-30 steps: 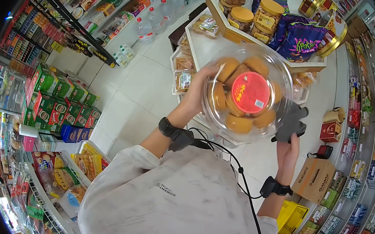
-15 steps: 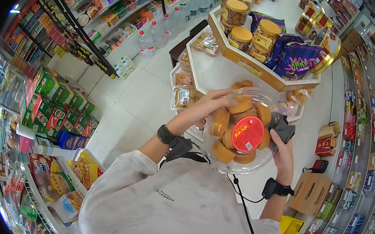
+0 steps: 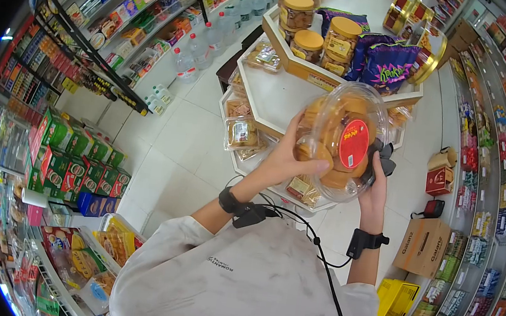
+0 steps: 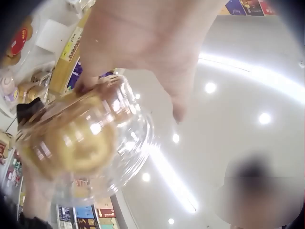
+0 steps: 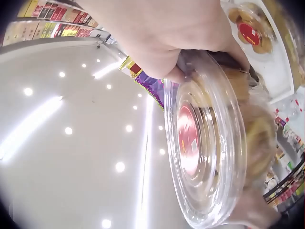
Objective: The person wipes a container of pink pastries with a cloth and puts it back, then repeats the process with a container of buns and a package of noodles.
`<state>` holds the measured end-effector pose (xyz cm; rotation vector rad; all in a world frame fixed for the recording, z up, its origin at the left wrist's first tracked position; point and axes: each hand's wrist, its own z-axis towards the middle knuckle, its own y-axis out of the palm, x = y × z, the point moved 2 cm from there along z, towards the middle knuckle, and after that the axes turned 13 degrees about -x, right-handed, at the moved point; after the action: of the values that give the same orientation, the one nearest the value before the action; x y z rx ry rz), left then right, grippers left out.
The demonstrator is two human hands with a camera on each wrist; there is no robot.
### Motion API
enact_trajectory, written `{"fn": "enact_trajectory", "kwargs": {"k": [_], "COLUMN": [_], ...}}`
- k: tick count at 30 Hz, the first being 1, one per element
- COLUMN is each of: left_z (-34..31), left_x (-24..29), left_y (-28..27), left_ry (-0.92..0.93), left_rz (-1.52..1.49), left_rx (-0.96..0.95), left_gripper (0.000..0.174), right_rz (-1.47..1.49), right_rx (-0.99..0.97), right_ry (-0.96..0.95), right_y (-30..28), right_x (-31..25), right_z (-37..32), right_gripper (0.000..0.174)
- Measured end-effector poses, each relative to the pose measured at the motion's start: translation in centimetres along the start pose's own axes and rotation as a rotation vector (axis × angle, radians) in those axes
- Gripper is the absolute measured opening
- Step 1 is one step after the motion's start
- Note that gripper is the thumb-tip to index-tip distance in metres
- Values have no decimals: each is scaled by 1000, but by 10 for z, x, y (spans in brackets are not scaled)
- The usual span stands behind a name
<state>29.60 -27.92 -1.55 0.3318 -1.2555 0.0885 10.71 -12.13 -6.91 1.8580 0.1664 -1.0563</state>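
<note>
Left hand, right hand gripping opposite sides | clear tub: likely light, slick, easily dented | cupping both sides looks safest

The right hand grips a clear round container at its upper edge, and the left hand is at its lower end. The container's lid, bearing a red label, faces left; brown pastries show blurred inside. Behind are a purple packet, a similar container on a white counter, boxes and a ceiling with bright lights
</note>
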Motion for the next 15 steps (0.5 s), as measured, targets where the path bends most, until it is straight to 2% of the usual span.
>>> {"fn": "enact_trajectory", "kwargs": {"k": [3, 6, 10, 13, 15], "left_z": [-1, -7, 0, 5, 5], "left_x": [-4, 5, 25, 13, 18], "left_y": [-8, -25, -39, -48, -40], "left_ry": [66, -12, -154, -352, -345], "left_rz": [-47, -79, -184, -300, -285], "left_rx": [28, -25, -220, -177, -44], "left_gripper": [104, 97, 87, 88, 90], "right_rz": [-35, -130, -273, -322, -260], "right_rx": [-8, -85, -150, -162, -120], "right_ry": [-50, -22, 0, 6, 5], "right_y": [4, 5, 16, 9, 5], "right_x": [0, -16, -36, -32, -22], "right_z": [-9, -18, -21, -12, -7], "right_gripper": [38, 42, 44, 46, 45]}}
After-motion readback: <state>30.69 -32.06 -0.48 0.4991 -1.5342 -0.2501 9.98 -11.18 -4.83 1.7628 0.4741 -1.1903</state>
